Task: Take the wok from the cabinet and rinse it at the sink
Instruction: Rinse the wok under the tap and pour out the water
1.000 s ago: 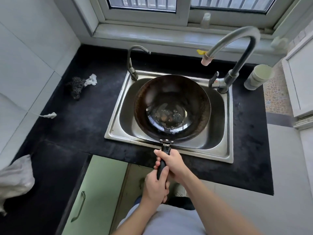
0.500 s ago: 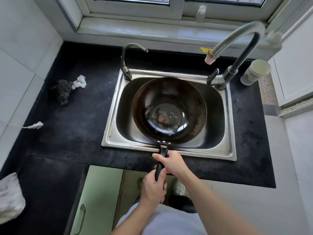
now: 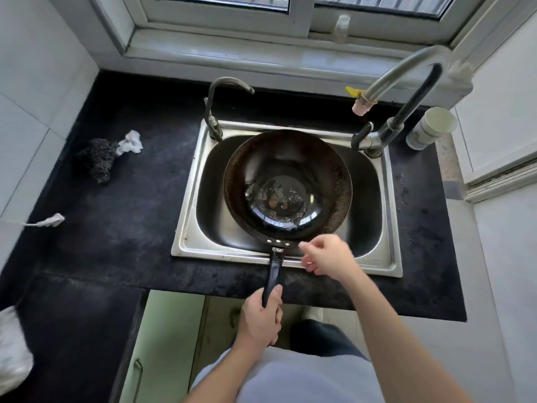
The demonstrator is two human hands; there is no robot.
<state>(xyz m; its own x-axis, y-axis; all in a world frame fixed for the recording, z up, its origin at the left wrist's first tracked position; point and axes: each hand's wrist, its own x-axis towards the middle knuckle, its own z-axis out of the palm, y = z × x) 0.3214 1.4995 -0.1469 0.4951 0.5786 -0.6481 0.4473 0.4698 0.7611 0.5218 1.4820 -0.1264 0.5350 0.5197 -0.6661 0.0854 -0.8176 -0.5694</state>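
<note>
Left fingers (image 3: 277, 311) grip handle (image 3: 275, 271), wok (image 3: 290, 170) inside sink (image 3: 390, 216)

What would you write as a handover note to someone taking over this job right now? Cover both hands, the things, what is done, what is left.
Left hand grips the handle end of the wok.
Right hand holds nothing, above the front rim of the sink.
The wok is in the sink, residue on its bottom.
Done: wok brought to sink.
Left: turn on the tap, no water shows yet, then rinse.
</note>
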